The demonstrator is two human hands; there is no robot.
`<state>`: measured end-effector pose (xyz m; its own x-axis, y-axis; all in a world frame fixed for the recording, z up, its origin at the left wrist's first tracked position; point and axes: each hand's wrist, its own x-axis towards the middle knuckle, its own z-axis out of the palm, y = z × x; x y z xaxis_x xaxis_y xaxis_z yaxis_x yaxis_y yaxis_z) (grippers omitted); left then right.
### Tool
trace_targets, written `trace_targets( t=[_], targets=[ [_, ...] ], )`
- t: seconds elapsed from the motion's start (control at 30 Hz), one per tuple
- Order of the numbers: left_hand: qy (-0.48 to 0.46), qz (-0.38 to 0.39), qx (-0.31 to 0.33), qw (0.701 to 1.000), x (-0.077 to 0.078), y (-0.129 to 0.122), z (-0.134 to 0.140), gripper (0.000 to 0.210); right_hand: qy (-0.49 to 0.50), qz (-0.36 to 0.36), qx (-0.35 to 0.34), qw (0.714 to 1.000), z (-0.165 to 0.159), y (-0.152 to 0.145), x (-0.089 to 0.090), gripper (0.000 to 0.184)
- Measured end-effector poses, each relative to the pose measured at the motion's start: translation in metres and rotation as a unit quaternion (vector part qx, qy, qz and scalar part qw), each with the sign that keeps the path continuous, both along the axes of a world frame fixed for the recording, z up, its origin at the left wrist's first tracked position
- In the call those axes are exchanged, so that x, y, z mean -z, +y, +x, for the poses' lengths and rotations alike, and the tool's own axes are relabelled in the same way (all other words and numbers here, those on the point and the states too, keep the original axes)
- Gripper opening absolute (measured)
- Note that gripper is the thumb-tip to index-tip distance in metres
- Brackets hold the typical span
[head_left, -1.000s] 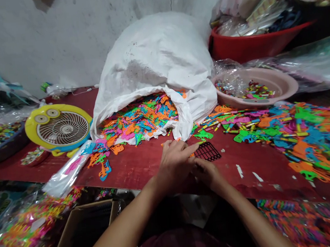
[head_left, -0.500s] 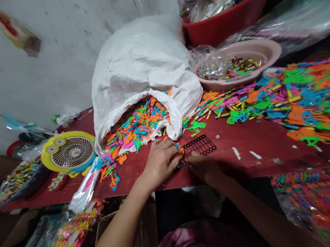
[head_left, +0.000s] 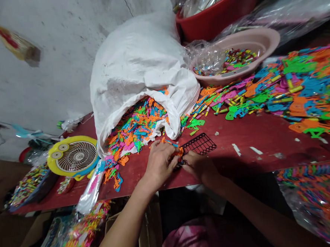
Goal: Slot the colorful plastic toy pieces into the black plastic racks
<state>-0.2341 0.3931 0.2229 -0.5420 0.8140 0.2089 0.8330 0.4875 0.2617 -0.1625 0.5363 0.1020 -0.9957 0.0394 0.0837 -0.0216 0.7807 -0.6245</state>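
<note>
A small black plastic rack (head_left: 203,143) with a row of round holes along its near side lies on the red table, its left end under my hands. My left hand (head_left: 161,160) is curled beside that end, closed around small plastic toy pieces; an orange piece (head_left: 180,151) shows at its fingertips, with some blue above. From the right, my right hand (head_left: 199,167) meets the rack's near edge with its fingers pressed together. What its fingertips hold, if anything, is hidden. Ahead, a white sack (head_left: 139,61) spills bright toy-gun-shaped pieces (head_left: 141,123) toward my left hand.
A yellow fan (head_left: 79,156) stands at left, near a clear plastic bag (head_left: 88,193). A pink basin (head_left: 271,38) with small colourful parts sits behind a heap of long toy pieces (head_left: 299,89) at right. White scraps (head_left: 236,149) lie on the red table (head_left: 252,133).
The view has shifted slightly. My right hand's fingers have drawn in a little toward the left hand at the rack's near edge. The left hand keeps its hold.
</note>
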Motion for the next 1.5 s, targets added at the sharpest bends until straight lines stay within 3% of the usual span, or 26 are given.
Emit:
trace_targets(
  t=[0.13, 0.3, 0.67, 1.2, 1.4, 1.5],
  targets=[
    [-0.006, 0.002, -0.001, 1.0, 0.0, 0.0, 0.0, 0.007, -0.014, -0.002, 0.015, 1.0, -0.003, -0.009, -0.007, 0.015],
    [-0.014, 0.043, 0.018, 0.999, 0.002, -0.008, 0.001, 0.035, -0.024, -0.016, -0.002, 1.0, -0.009, -0.004, -0.003, 0.013],
    [0.098, 0.086, -0.02, 0.991, 0.012, -0.011, 0.008, 0.008, 0.02, -0.101, 0.007, 0.995, -0.008, -0.006, 0.008, 0.004],
    [0.091, 0.096, -0.04, 0.99, 0.014, -0.004, 0.004, 0.013, -0.005, -0.116, 0.008, 0.993, -0.01, -0.003, 0.002, 0.014],
    [0.093, 0.11, -0.05, 0.988, 0.017, -0.004, 0.01, 0.009, 0.034, -0.154, 0.026, 0.987, -0.004, -0.01, 0.0, 0.024],
    [0.122, 0.168, -0.047, 0.977, 0.021, -0.011, 0.024, 0.03, 0.031, -0.148, 0.035, 0.988, -0.003, -0.01, -0.001, 0.014]
  ],
)
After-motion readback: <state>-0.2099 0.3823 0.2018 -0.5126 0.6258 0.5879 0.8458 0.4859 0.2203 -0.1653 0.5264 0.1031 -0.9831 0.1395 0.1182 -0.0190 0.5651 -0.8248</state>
